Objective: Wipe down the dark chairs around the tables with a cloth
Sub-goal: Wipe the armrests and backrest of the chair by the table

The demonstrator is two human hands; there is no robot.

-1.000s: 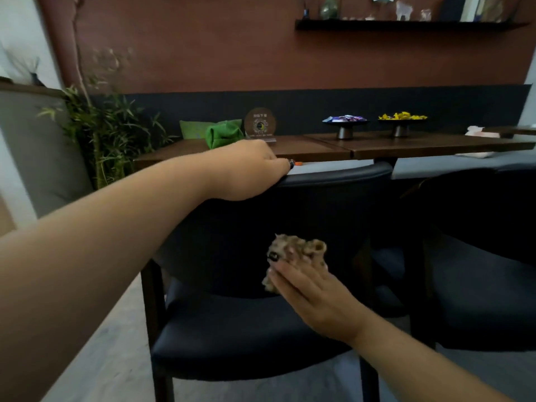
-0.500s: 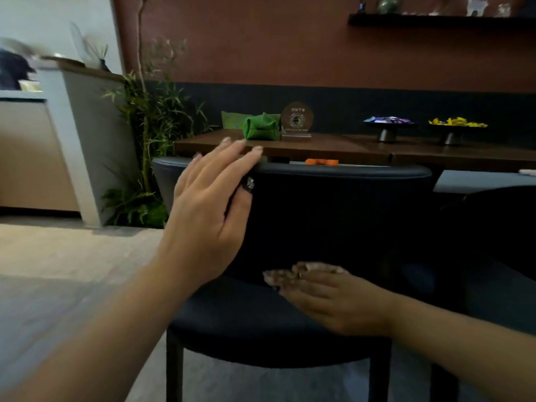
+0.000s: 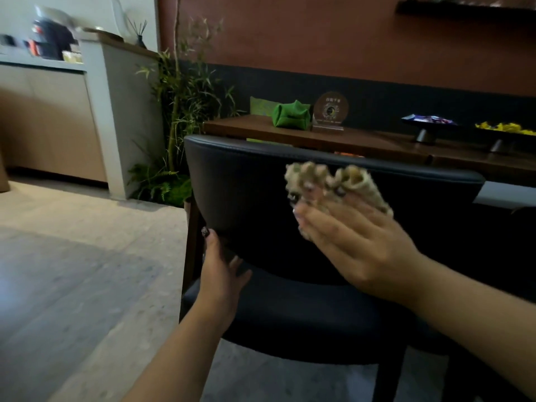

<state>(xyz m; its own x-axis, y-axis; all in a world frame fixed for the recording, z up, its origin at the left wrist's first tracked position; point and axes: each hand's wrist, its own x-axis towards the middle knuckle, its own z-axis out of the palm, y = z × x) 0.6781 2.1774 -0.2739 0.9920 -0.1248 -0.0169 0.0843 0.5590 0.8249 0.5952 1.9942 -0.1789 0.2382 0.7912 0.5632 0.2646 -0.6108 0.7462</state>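
Note:
A dark padded chair (image 3: 246, 192) stands in front of me with its curved backrest facing me and its seat (image 3: 304, 314) below. My right hand (image 3: 356, 245) lies flat with straight fingers and presses a fuzzy tan cloth (image 3: 353, 177) against the backrest, just under its top edge. The cloth bunches up around my fingertips. My left hand (image 3: 220, 274) grips the backrest's lower left corner, thumb on the near face and fingers tucked under the edge.
A wooden table (image 3: 362, 140) behind the chair carries a green pouch (image 3: 290, 114), a round sign (image 3: 330, 111) and two footed dishes (image 3: 429, 123). A bamboo plant (image 3: 179, 111) and a counter (image 3: 43, 111) stand at the left. Another dark chair (image 3: 507, 242) is at the right.
My left hand left the top of the backrest and came down to its lower left corner. My right hand moved the cloth up from near the seat to the upper backrest.

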